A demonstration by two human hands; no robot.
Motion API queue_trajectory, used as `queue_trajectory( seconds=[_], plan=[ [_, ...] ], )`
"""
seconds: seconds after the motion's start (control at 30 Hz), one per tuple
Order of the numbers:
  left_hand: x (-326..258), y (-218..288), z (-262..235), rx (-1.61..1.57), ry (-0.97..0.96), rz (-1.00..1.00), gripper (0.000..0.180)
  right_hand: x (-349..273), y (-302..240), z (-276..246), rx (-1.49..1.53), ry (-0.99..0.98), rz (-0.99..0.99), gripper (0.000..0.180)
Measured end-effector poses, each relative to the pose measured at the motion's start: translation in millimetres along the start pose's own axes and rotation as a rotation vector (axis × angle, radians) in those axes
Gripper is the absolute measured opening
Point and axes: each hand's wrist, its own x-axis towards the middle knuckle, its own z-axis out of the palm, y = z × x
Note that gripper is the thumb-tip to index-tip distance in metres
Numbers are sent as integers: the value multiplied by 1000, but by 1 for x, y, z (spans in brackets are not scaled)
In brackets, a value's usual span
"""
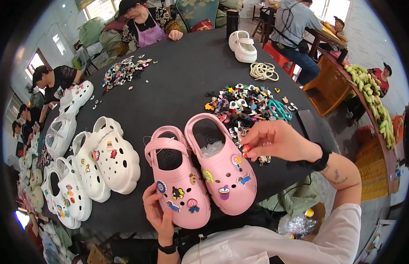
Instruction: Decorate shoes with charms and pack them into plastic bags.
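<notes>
A: What carries it all?

B: A round black table (178, 83); at its near edge lie two pink clogs (200, 171) side by side, toes toward the person; along the left edge stand white clogs (110, 158), already studded with charms; another white pair (242, 45) sits at the far edge beside a coil of cream cord (264, 71).

A: And the loose bits?

B: A heap of small charms (246, 105) lies right of centre, just beyond the pink pair; a second scatter of charms (123, 70) lies toward the far left edge.

A: The hands?

B: The left hand (158, 215) cups the toe of the left pink clog, fingers curled against its side; the right hand (275, 141) has its fingertips pinched together on a small red charm (245, 150), held just above the right pink clog's outer edge.

A: How far along?

B: By my reading, well on; each pink clog bears four or five charms, with several holes bare; the red charm is not yet seated.
</notes>
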Motion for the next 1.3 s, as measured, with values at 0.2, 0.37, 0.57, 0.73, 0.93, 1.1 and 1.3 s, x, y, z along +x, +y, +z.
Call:
queue_trajectory(
  seconds=[0.2,0.37,0.57,0.73,0.93,1.1,1.3],
  plan=[
    [-1,1,-2,-16,-9,-5,35,-1,-6,33,-135,-58,-4,20],
    [-1,2,-1,-24,-20,-9,35,3,-10,39,-303,-69,-23,16],
    [1,2,-2,-13,-24,-4,35,13,-7,38,-454,-69,-111,14],
    [0,3,-1,-15,-27,-5,36,18,4,38,-546,8,-338,32],
    [-1,1,-2,-9,-17,-8,36,32,-26,39,-423,-101,152,52],
    [0,2,-1,-5,-17,-13,36,49,-18,28,-474,-258,75,52],
    [0,2,-2,-3,-21,-12,36,52,-15,30,-494,-225,93,43]
  ],
)
